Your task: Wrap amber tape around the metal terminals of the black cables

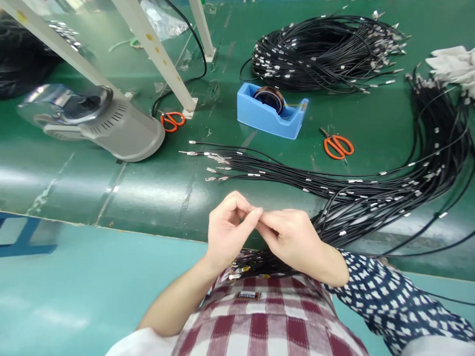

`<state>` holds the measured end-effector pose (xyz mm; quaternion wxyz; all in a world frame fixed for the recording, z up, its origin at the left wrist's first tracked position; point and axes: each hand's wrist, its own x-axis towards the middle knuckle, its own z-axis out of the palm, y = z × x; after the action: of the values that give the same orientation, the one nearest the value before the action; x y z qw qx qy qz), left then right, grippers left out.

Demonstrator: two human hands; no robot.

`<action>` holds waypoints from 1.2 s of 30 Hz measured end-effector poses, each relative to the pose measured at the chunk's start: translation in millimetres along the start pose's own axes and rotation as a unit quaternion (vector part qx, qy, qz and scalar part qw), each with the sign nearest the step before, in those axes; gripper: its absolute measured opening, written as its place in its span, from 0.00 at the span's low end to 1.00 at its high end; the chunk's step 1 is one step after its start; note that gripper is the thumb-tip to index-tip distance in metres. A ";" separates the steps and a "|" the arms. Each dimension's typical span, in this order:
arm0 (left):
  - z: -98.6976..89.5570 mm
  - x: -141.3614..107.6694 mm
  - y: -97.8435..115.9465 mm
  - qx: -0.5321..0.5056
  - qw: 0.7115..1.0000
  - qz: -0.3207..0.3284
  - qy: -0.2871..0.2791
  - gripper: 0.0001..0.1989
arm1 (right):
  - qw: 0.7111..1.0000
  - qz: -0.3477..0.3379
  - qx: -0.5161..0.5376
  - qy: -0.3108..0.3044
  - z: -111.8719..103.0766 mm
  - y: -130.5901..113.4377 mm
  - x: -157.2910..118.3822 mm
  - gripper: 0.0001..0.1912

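Observation:
My left hand [230, 229] and my right hand [293, 242] meet at the fingertips over the table's front edge. Both pinch at the same spot, and whatever lies between the fingers is too small to make out. Black cables [361, 203] with white labels run across the green table from the right, and part of them hangs under my hands onto the lap, where connector ends [240, 274] show. Other ends [218, 159] lie on the table beyond my hands.
Behind lie a blue tape dispenser [268, 119], orange scissors [338, 146], a second orange pair [172, 121] and a coiled cable bundle [323, 54]. A grey device [122, 127] stands left near white posts [156, 50]. White gloves [467, 72] lie far right.

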<state>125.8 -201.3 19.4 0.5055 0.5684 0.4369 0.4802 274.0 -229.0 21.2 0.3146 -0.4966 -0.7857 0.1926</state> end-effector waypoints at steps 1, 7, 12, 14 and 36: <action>2.0 1.5 -2.8 0.015 1.000 0.003 0.022 0.12 | 0.999 -0.013 -0.036 0.010 2.4 0.8 0.4 0.18; 1.3 14.4 -11.7 -0.045 0.993 -0.103 0.020 0.08 | 0.997 0.043 0.006 -0.056 2.8 2.1 8.4 0.18; -17.9 17.0 -6.4 -0.237 0.948 -0.181 -0.106 0.24 | 0.886 0.196 0.374 -0.192 -13.3 6.5 14.7 0.20; -22.2 16.7 -5.9 -0.252 0.936 -0.189 -0.155 0.24 | 0.850 0.206 0.432 -0.219 -16.3 9.9 15.8 0.19; -10.0 5.5 -8.8 0.121 0.990 0.058 0.030 0.09 | 0.925 0.212 0.284 -0.133 -1.5 6.8 7.3 0.21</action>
<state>116.8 -193.3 11.5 0.3905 0.6352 0.4730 0.4694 277.2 -219.5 20.3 0.2870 -0.5113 -0.6087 0.5344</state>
